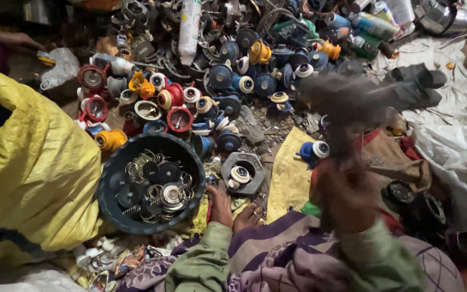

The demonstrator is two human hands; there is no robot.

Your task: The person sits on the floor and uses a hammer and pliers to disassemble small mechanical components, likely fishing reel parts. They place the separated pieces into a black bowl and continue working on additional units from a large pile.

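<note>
My left hand point(220, 206) lies flat on the ground with a green sleeve behind it. It holds nothing and rests between a black basin point(115, 167) of springs and metal rings and a grey hexagonal part point(253, 162) with a white cap on it. My right hand point(347, 196) is raised and smeared by motion. It grips the handle of a hammer-like tool whose dark head point(352, 100) is blurred above a blue-and-white valve piece point(313, 151) lying on yellow cloth point(287, 178).
A heap of red, blue, yellow and white valve caps point(201, 92) fills the ground ahead, with spray cans point(189, 27) behind. A yellow sack point(33, 162) bulges at the left and white sheeting point(460, 130) lies at the right. Another person's arm point(6, 38) is at the far left.
</note>
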